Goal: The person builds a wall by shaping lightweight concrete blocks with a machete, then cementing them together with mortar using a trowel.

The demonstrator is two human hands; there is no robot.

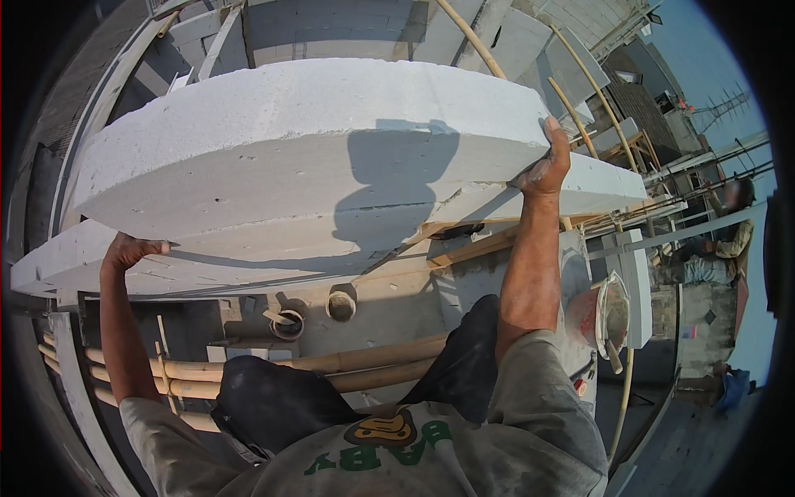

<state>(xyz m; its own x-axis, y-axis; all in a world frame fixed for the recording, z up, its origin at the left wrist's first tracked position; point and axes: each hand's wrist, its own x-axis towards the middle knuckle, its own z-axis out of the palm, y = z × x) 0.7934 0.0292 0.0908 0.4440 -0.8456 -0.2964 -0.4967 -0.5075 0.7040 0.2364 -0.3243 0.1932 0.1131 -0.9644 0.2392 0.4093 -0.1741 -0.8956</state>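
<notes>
A large white lightweight concrete block (273, 174) spans the view in front of me, over a lower course of white blocks (596, 182). My left hand (132, 249) grips its lower left edge; the thumb points right along the face and the fingers are hidden beneath or behind it. Against the block's right end, my right hand (546, 161) is pressed with the thumb up, its other fingers mostly hidden. The block's near face looks tilted toward me, and a dark shadow falls across it. Whether its underside touches the course below, I cannot tell.
Bamboo poles (389, 349) run under my legs. Two buckets (340, 305) stand on a lower level. At the right, a mortar-smeared bucket (609, 311) sits beside an upright white block (636, 286). Another person (729, 236) sits far right. More bamboo (472, 37) leans beyond the block.
</notes>
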